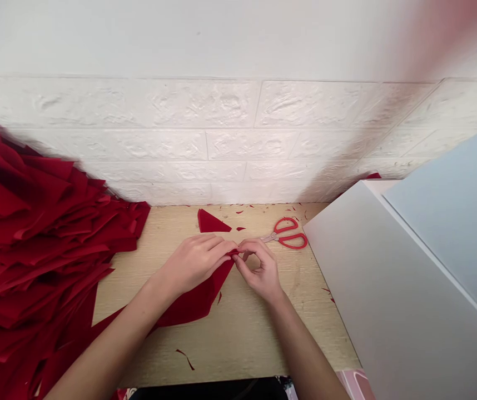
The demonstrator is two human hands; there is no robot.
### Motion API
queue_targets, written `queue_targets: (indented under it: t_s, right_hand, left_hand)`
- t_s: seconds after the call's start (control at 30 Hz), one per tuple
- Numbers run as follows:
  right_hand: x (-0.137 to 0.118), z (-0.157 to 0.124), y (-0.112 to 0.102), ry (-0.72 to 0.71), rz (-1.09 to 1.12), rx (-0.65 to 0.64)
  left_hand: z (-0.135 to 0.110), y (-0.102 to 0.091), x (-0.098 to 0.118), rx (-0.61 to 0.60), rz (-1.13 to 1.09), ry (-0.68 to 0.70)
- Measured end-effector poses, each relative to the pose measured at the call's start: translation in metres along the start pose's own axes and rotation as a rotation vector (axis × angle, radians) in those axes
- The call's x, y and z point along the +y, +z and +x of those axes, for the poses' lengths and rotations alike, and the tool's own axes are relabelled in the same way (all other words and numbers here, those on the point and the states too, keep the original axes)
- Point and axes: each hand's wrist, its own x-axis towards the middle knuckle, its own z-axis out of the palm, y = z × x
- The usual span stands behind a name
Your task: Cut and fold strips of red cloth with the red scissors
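A long piece of red fabric lies across the table, and its narrow upper corner is pinched between both my hands. My left hand is closed on this corner from the left, palm down. From the right, my right hand grips the same tip between thumb and forefinger. Just beyond my fingers lie scissors with red handles, their blades partly hidden behind my right hand. A small folded red wedge of fabric rests above my left hand.
A tall heap of red fabric fills the left side. Thin red scraps are scattered over the wooden table. On the right stands a large white box-like object. A white brick-patterned wall closes off the back.
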Motion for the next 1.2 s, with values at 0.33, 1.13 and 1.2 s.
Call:
queue_targets:
  t_s: [0.33, 1.13, 1.2]
  right_hand:
    - [-0.001, -0.002, -0.006, -0.052, -0.103, 0.003]
    - [0.001, 0.005, 0.001, 0.263, 0.402, -0.028]
    - [0.001, 0.004, 0.001, 0.269, 0.381, -0.033]
  left_hand:
    - [-0.010, -0.015, 0.010, -0.122, -0.271, -0.353]
    - [-0.018, -0.025, 0.022, -0.176, 0.002, -0.132]
    - [-0.020, -0.022, 0.020, -0.216, -0.010, -0.160]
